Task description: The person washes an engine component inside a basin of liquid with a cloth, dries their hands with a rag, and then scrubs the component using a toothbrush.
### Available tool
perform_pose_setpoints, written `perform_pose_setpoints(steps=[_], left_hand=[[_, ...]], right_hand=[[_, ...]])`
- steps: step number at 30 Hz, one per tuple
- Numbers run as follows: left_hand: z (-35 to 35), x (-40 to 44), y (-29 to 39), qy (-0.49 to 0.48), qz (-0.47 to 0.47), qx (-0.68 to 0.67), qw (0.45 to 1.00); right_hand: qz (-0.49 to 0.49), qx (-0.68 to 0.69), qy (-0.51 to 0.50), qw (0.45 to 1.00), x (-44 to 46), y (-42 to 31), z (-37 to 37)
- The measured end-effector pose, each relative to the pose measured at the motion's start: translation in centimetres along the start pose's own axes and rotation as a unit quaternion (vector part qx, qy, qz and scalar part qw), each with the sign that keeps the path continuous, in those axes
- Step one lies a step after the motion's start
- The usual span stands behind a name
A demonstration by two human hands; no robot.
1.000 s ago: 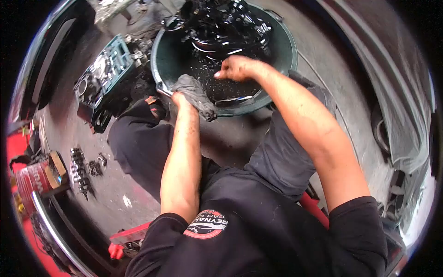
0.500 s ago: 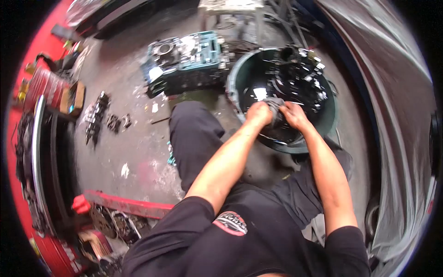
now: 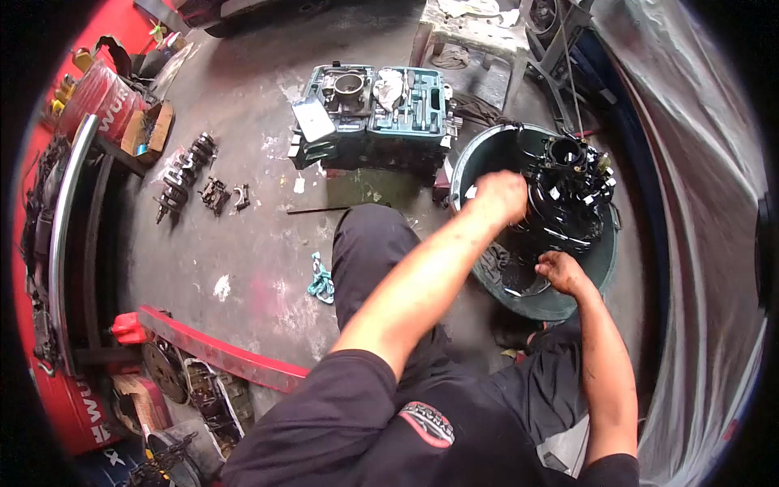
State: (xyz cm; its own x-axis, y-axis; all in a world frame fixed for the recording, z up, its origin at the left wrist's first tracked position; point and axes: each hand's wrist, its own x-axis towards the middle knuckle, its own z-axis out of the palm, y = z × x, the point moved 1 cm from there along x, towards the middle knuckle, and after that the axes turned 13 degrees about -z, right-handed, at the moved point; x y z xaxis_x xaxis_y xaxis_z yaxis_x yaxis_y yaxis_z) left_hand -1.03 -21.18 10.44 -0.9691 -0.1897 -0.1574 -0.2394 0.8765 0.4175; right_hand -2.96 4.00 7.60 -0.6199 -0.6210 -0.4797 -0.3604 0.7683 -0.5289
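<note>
A large dark-green tub (image 3: 599, 286) stands in front of me with dark liquid in it. My left hand (image 3: 501, 199) is over its left side, fingers curled closed; whatever they may hold is hidden. My right hand (image 3: 560, 272) hovers over the near right part of the tub, fingers loosely bent and apart, holding nothing that I can see. Beyond both hands, a black, wet engine part (image 3: 570, 174) with a round opening rises from the liquid. A grey rag (image 3: 492, 266) lies at the tub's near left inner wall, apart from both hands.
Left of the tub, a teal tool case (image 3: 410, 109) rests on an engine block (image 3: 365, 158). A crankshaft (image 3: 185, 180) and small metal parts (image 3: 215, 196) lie on the floor. Near my knee is a patterned cloth (image 3: 320, 280). A red beam (image 3: 223, 351) stretches across the lower left.
Both hands have let go of the grey rag, which now lies in the tub. They have moved apart, the left farther forward than the right. The view has shifted.
</note>
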Motion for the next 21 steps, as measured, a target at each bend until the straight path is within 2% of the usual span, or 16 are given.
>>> perform_pose_setpoints(steps=[1, 2, 3, 4, 5, 6, 7, 8, 9, 10, 12, 16, 19, 21], left_hand=[[-2.8, 0.9, -1.4, 0.031, 0.005, 0.057, 0.998], [-5.2, 3.6, -3.2, -0.006, -0.035, 0.095, 0.995], [-8.0, 4.9, -5.9, 0.012, -0.051, 0.175, 0.983], [-10.7, 6.5, -8.4, 0.024, -0.165, 0.114, 0.979], [-12.8, 7.9, -11.8, 0.051, -0.134, 0.15, 0.978], [-13.9, 9.4, -14.8, 0.114, -0.182, 0.138, 0.967], [-15.6, 10.1, -16.0, 0.085, -0.266, 0.15, 0.949], [-15.9, 11.8, -18.6, 0.062, -0.279, 0.212, 0.934], [-15.2, 13.3, -21.6, 0.132, -0.321, 0.164, 0.923], [-15.0, 14.2, -22.2, 0.116, -0.362, 0.185, 0.906], [-12.8, 14.8, -23.9, 0.131, -0.372, 0.191, 0.899], [-10.7, 14.8, -24.0, 0.133, -0.381, 0.198, 0.893], [-11.6, 13.4, -20.6, 0.232, -0.317, 0.229, 0.891], [-12.3, 12.3, -18.7, 0.319, -0.2, 0.214, 0.902]], right_hand=[[-0.018, -0.03, -0.018, 0.999, 0.2, -0.1, 0.0], [-0.036, -0.056, -0.036, 0.997, 0.5, 0.1, 0.1], [-0.053, -0.082, -0.054, 0.994, 0.9, 0.3, 0.1], [-0.064, -0.104, -0.073, 0.99, 1.1, -0.1, 0.2], [-0.092, -0.115, -0.098, 0.984, 1.6, -0.4, 0.3], [-0.107, -0.111, -0.1, 0.983, 2.2, 0.3, 0.9], [-0.12, -0.107, -0.107, 0.981, 2.3, 0.8, 1.8], [-0.099, -0.144, -0.14, 0.975, 2.1, 0.1, 2.2], [-0.082, -0.183, -0.17, 0.965, 1.9, -1.0, 1.9], [-0.113, -0.187, -0.181, 0.959, 1.7, -1.1, 1.9], [-0.148, -0.15, -0.195, 0.958, 1.8, -0.7, 1.4], [-0.116, -0.136, -0.232, 0.956, 3.3, 0.6, 1.1], [-0.1, -0.057, -0.229, 0.967, 3.2, 2.3, 3.0], [-0.109, -0.01, -0.18, 0.978, 2.9, 2.8, 4.3]])
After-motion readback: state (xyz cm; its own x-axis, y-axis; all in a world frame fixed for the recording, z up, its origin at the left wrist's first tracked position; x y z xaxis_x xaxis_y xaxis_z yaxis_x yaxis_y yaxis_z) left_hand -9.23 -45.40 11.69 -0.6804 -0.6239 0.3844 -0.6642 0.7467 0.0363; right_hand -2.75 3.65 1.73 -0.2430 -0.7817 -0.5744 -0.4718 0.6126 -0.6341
